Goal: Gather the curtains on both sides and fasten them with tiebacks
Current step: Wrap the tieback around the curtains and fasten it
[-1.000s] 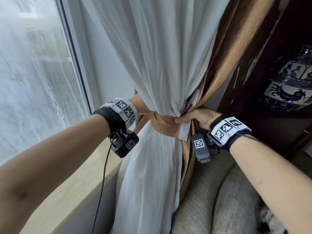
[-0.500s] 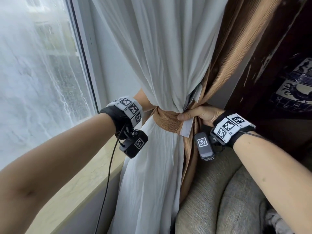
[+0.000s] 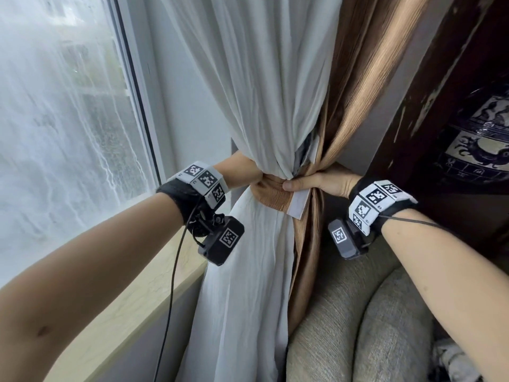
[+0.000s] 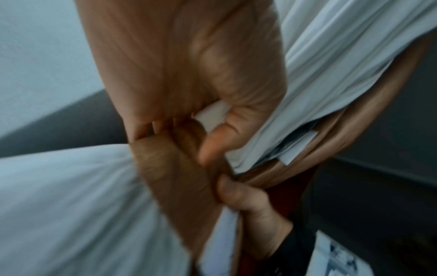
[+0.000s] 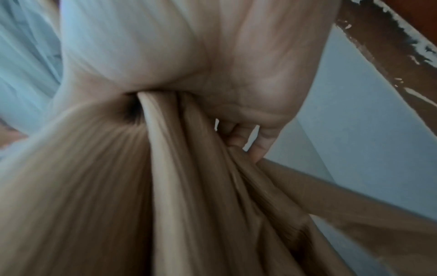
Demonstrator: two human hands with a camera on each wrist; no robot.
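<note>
Window [image 3: 68, 133] was left of tieback. Left hand [image 3: 242, 176] reached behind gathered white curtain [image 3: 264, 92], fingers curled around tieback [image 3: 272, 195] at left. Tieback wrapped bundle waist. Right hand [image 3: 327, 181] pinched tieback end, thumb on top. Brown curtain [image 3: 355, 106] hung right of tieback, sofa [image 3: 358, 326] below.

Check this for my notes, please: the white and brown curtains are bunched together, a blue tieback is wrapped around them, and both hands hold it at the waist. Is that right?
Only the colour is wrong. The tieback is brown, with a white strip at its end, as the head view shows. The white curtain and brown curtain are bunched together, and the left hand and right hand both hold the band at the waist.
</note>
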